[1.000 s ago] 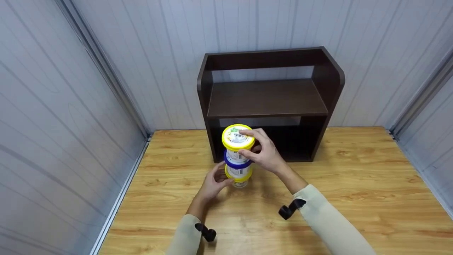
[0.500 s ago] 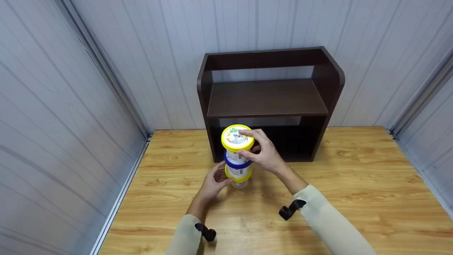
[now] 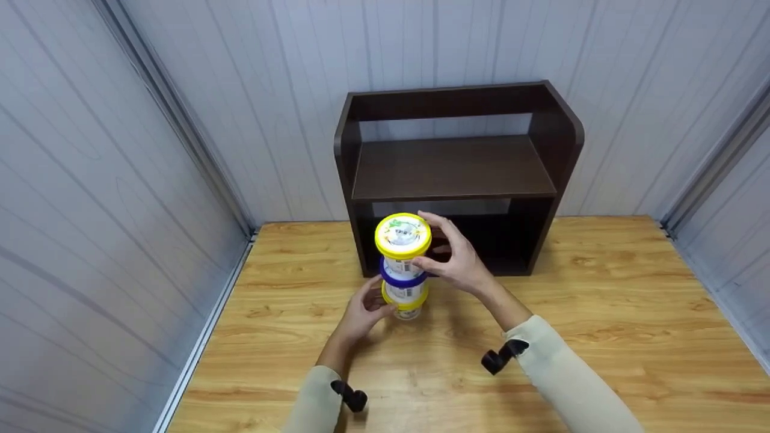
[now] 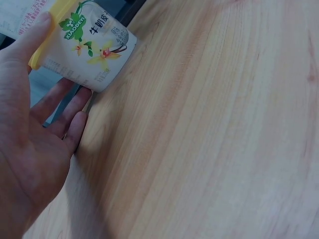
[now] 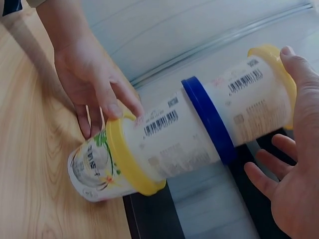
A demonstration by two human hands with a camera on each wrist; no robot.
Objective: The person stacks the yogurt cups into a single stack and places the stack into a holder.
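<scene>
Three white paper tubs stand stacked upright on the wooden table, just in front of the shelf. The bottom tub (image 4: 94, 55) has a yellow lid and printed yellow flowers. Above it sits the middle tub (image 5: 172, 137), with a blue lid (image 5: 209, 119). The top tub (image 3: 403, 236) carries another yellow lid. My left hand (image 3: 360, 316) holds the bottom tub from the left, thumb on its lid rim and index finger by the middle tub. On the right, my right hand (image 3: 460, 261) is spread beside the top tub, thumb near its lid, with the lower fingers apart from the stack.
A dark brown two-tier shelf (image 3: 454, 168) stands behind the stack against the pale panelled wall (image 3: 289, 90). The wooden table (image 3: 613, 313) reaches out to both sides. Black wrist mounts (image 3: 504, 356) sit on the sleeves.
My right hand's fingers have lifted off the top lid and spread, moving slightly right. The left hand stays in place, and the stack is nearly still.
</scene>
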